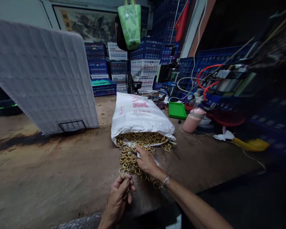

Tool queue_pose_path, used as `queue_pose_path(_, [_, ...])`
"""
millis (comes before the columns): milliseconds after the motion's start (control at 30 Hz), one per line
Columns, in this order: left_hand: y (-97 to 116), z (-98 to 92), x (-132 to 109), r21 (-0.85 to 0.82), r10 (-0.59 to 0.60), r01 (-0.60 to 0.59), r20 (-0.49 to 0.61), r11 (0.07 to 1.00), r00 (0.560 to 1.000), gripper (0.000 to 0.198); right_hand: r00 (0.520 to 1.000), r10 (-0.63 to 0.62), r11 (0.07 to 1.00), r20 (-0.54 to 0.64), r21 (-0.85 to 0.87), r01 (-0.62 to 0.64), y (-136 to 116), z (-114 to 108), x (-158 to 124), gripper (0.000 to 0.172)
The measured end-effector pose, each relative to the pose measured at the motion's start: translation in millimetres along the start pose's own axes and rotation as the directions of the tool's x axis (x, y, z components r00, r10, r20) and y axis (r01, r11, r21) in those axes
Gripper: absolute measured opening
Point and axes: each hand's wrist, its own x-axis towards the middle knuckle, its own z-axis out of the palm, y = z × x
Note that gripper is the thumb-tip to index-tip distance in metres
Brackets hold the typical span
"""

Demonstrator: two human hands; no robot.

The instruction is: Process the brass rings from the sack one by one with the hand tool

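A white sack (141, 114) with red print lies on the brown table, its mouth toward me and full of brass-coloured rings (143, 138). More loose rings (127, 160) are piled in front of it. Over this pile, my right hand (146, 161) has its fingers closed on a small tool with a dark tip and a pale part. My left hand (120, 194) is nearer the table's front edge, thumb and fingers pinched, with brass rings showing between them. A metal bracelet is on my right wrist.
A padded grey panel (45, 76) stands upright on the left of the table (62, 171). Right of the sack are a green tray (177, 110), a pink jar (192, 121), a red dish (228, 118) and a machine with red hoses (231, 76). Stacked crates (146, 47) stand behind.
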Motion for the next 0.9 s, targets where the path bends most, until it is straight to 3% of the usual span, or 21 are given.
queue_pose_path(133, [-6.8,6.0,7.4,0.264,0.179,-0.148,-0.097,0.953,0.979,0.026,0.988,0.098,0.920,0.122,0.368,-0.136,-4.8,-4.0,-20.0,0.018])
queue_pose_path(233, [-14.5,6.7,9.0,0.430,0.378,-0.326,-0.040,0.842,0.925,0.020,0.961,0.171,0.780,0.219,0.565,-0.268,-7.8,-3.2,-34.4,0.018])
queue_pose_path(300, [-18.8,5.4,8.1,0.492,0.417,-0.369,0.014,0.789,0.909,0.014,0.935,0.220,0.678,0.279,0.645,-0.352,-9.8,-2.6,-42.8,0.016])
queue_pose_path(433, [-21.5,5.1,2.2,0.529,0.436,-0.363,-0.015,0.767,0.900,0.006,0.910,0.247,0.549,0.333,0.726,-0.414,-12.6,-1.3,-55.0,0.015])
queue_pose_path(600, [-16.4,10.6,-5.3,0.455,0.458,-0.383,-0.062,0.804,0.887,0.019,0.908,0.255,0.546,0.332,0.726,-0.418,-14.4,4.7,-62.3,0.011])
queue_pose_path(767, [-11.7,14.8,-9.2,0.503,0.399,-0.344,-0.002,0.793,0.917,0.011,0.901,0.238,0.479,0.363,0.763,-0.434,-22.7,2.5,-66.1,0.014])
queue_pose_path(900, [-18.1,13.7,-5.5,0.423,0.292,-0.249,-0.038,0.871,0.956,0.017,0.898,0.213,0.450,0.386,0.777,-0.440,-26.7,-2.5,-69.3,0.019])
